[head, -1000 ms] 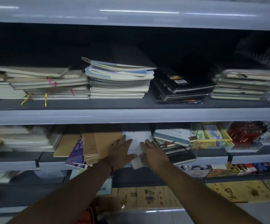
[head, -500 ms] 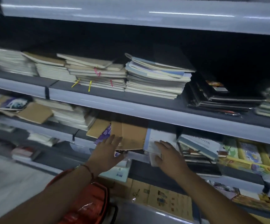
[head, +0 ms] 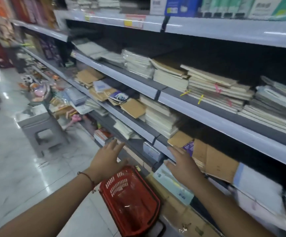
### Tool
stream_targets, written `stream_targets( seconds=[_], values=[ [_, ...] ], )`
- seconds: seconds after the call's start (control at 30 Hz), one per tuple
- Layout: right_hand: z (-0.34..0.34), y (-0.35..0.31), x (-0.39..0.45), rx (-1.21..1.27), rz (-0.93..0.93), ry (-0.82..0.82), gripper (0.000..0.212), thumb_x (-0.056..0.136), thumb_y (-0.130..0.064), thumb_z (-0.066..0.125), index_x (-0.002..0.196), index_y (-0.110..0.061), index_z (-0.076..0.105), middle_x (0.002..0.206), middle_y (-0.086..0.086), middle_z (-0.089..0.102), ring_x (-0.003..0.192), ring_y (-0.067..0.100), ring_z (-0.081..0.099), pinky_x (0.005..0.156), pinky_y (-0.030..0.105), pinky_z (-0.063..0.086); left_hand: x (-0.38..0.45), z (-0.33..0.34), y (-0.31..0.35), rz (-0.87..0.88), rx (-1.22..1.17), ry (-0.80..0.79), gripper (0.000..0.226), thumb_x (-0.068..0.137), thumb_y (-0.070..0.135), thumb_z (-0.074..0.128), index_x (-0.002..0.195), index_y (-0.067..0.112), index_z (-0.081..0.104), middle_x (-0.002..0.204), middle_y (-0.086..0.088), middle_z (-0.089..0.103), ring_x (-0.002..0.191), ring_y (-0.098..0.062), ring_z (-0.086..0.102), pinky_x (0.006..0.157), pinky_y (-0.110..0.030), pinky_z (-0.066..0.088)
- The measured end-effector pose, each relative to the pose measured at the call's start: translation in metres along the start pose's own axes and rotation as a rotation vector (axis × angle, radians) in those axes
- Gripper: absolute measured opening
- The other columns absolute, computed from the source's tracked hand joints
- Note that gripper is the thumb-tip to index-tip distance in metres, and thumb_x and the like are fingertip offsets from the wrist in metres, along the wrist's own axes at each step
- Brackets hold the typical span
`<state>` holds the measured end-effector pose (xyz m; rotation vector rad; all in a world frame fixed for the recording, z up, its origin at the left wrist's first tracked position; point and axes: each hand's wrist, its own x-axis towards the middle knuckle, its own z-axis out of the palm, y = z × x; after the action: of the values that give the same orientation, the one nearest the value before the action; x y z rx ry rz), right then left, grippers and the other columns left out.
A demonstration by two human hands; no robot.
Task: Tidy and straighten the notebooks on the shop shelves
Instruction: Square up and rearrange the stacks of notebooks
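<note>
In front of the shop shelves (head: 205, 115), two bare hands were raised, both released and grasping nothing. The left hand (head: 107, 162) hung with straight, spread fingers out in the aisle, above the red basket (head: 130, 202) on the floor and clear of every shelf edge. The right hand (head: 181, 164) was flat and relaxed, its fingertips just at the lip of the lower shelf, near a purple-covered notebook (head: 188, 147) that lay between two brown kraft notebooks (head: 219, 163); whether the fingers touched the shelf I cannot tell. Three shelf tiers of notebooks ran in view, slanting from lower right toward upper left. On the middle tier at least four flat stacks sat side by side: a pale wrapped stack (head: 138, 65), a cream stack (head: 170, 75), a stack with yellow and pink ribbon markers (head: 217, 93) and a greyish stack (head: 275, 106), their long edges lying along the shelf front and the ribbons hanging toward the aisle. The tier below held a tall cream stack (head: 159, 120) and loose brown notebooks (head: 133, 107) skewed at odd angles. One grey stool (head: 41, 127) stood on the tiled floor (head: 10, 168).
</note>
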<state>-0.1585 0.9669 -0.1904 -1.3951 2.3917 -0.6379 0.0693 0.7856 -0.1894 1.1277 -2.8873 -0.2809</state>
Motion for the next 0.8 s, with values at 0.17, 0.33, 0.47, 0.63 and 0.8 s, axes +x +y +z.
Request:
stream_targets(
  seconds=[0.17, 0.33, 0.47, 0.63, 0.8],
  values=[
    [0.054, -0.113, 0.053, 0.047, -0.080, -0.048, 0.060, 0.098, -0.044, 0.056, 0.152, -0.028, 0.036, 0.160, -0.006, 0.031, 0.150, 0.017, 0.022, 0.120, 0.038, 0.025, -0.026, -0.039, -0.116, -0.143, -0.007, 0.033, 0.075, 0.093, 0.072, 0.034, 0.156, 0.032, 0.024, 0.163, -0.008, 0.023, 0.144, -0.030, 0.033, 0.112, -0.041, 0.036],
    [0.100, -0.216, 0.101, 0.068, -0.109, -0.078, 0.059, 0.100, -0.043, 0.053, 0.154, -0.028, 0.034, 0.162, -0.005, 0.026, 0.149, 0.015, 0.023, 0.120, 0.037, 0.027, -0.032, -0.067, -0.225, -0.235, -0.022, 0.063, 0.086, 0.086, 0.081, 0.024, 0.156, 0.031, 0.024, 0.163, -0.006, 0.025, 0.145, -0.029, 0.034, 0.113, -0.041, 0.037],
    [0.122, -0.281, 0.137, 0.042, -0.146, -0.106, 0.061, 0.100, -0.042, 0.053, 0.155, -0.028, 0.031, 0.162, -0.005, 0.026, 0.149, 0.015, 0.022, 0.119, 0.033, 0.023, -0.022, -0.087, -0.291, -0.248, -0.037, 0.090, 0.075, 0.093, 0.070, 0.038, 0.156, 0.033, 0.023, 0.164, -0.004, 0.024, 0.146, -0.027, 0.031, 0.116, -0.040, 0.033],
    [0.141, -0.331, 0.194, 0.043, -0.182, -0.114, 0.061, 0.100, -0.042, 0.052, 0.156, -0.030, 0.030, 0.162, -0.006, 0.026, 0.150, 0.013, 0.021, 0.119, 0.033, 0.022, 0.009, -0.103, -0.349, -0.254, -0.073, 0.123, 0.073, 0.094, 0.069, 0.037, 0.156, 0.032, 0.024, 0.163, -0.004, 0.025, 0.148, -0.025, 0.026, 0.119, -0.039, 0.028],
    [0.170, -0.351, 0.267, 0.045, -0.194, -0.124, 0.061, 0.099, -0.046, 0.053, 0.154, -0.030, 0.032, 0.161, -0.005, 0.030, 0.149, 0.016, 0.023, 0.121, 0.040, 0.026, 0.057, -0.104, -0.391, -0.266, -0.088, 0.112, 0.073, 0.095, 0.068, 0.038, 0.156, 0.032, 0.025, 0.163, -0.003, 0.025, 0.149, -0.024, 0.025, 0.120, -0.039, 0.027]
  ],
)
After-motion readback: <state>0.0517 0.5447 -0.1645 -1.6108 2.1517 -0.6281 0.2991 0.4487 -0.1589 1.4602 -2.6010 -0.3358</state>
